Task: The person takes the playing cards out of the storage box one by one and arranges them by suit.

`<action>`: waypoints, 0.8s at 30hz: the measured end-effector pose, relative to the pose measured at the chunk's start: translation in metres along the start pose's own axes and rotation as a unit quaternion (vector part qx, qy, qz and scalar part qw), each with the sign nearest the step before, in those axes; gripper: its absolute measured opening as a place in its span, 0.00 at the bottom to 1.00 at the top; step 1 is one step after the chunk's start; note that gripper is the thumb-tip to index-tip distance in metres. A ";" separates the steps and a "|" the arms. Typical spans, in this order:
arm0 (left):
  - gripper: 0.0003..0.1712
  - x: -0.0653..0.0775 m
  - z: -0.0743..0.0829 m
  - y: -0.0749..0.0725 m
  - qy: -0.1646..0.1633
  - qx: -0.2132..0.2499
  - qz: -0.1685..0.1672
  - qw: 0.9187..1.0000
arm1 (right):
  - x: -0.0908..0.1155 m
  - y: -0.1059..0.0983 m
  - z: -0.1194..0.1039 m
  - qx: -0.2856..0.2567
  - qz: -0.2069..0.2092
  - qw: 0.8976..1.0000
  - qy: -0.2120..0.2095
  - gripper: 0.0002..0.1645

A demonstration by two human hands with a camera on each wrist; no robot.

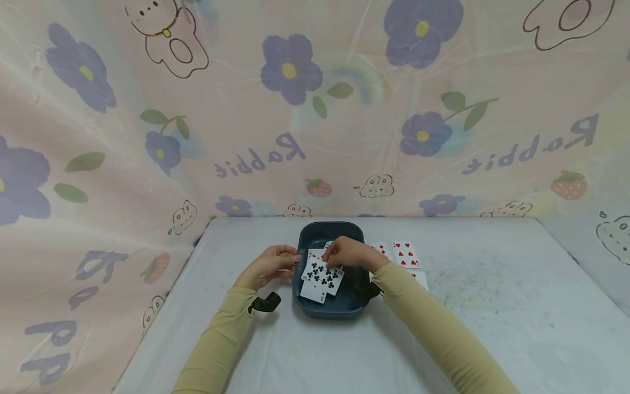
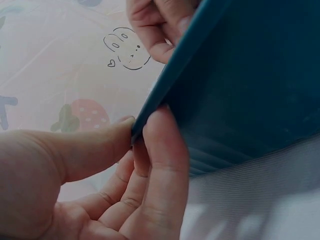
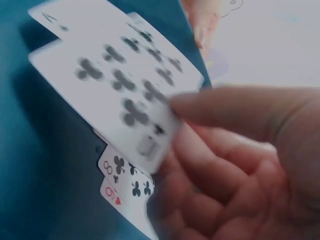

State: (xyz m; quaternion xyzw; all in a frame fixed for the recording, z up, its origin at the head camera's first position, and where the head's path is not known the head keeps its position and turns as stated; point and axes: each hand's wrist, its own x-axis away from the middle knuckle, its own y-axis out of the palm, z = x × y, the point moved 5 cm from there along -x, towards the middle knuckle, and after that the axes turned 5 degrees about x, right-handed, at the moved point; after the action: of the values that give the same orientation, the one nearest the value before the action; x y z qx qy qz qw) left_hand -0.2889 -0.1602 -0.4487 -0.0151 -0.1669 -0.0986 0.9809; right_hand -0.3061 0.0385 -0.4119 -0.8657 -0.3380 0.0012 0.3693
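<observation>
A dark blue rounded bin [image 1: 331, 314] stands on the table, with several playing cards lying loosely overlapped inside it. My left hand [image 1: 267, 267] pinches the bin's left rim between thumb and fingers; in the left wrist view the thumb [image 2: 95, 150] is on the outer side of the wall [image 2: 240, 95]. Over the bin, my right hand [image 1: 350, 253] pinches the corner of a clubs card [image 3: 107, 82], tilted and slightly blurred. Below that card, an eight of clubs [image 3: 119, 165] and a red-heart card [image 3: 125, 205] show their corners in the right wrist view.
More face-up red cards lie on the white table [image 1: 492, 328] right of the bin, among them a six of hearts [image 1: 406, 255], partly hidden by my right forearm. A printed curtain [image 1: 344, 131] closes off the back and sides.
</observation>
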 end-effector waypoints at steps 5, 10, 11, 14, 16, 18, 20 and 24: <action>0.12 0.000 -0.001 0.000 0.005 0.001 -0.001 1.000 | 0.000 -0.011 0.003 -0.016 0.076 0.997 0.004 0.06; 0.12 -0.001 -0.002 0.000 0.011 0.004 -0.004 1.000 | 0.002 -0.018 0.005 -0.004 0.106 0.994 0.011 0.04; 0.12 -0.002 -0.002 -0.001 0.011 0.003 -0.004 1.000 | 0.003 -0.020 0.006 -0.002 0.110 0.994 0.009 0.04; 0.13 -0.002 -0.003 -0.001 0.009 0.003 -0.004 1.000 | 0.007 -0.027 0.007 -0.014 0.122 0.992 0.008 0.06; 0.13 -0.003 -0.003 -0.001 0.009 0.001 -0.004 1.000 | 0.010 -0.034 0.009 -0.033 0.130 0.991 0.006 0.07; 0.14 -0.003 -0.003 -0.001 0.008 0.001 -0.005 1.000 | 0.016 -0.041 0.012 -0.063 0.137 0.989 0.006 0.08; 0.14 -0.004 -0.003 -0.001 0.008 0.001 -0.005 1.000 | 0.023 -0.049 0.016 -0.099 0.145 0.984 0.009 0.09; 0.13 -0.003 -0.004 -0.002 0.006 0.005 -0.007 1.000 | 0.040 -0.067 0.031 -0.146 0.162 0.976 0.024 0.12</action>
State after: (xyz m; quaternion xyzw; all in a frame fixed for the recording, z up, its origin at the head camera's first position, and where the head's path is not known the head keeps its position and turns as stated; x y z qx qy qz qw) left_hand -0.2912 -0.1614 -0.4532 -0.0083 -0.1614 -0.1043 0.9813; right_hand -0.3224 0.1151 -0.3822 -0.9534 -0.1807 -0.0092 0.2413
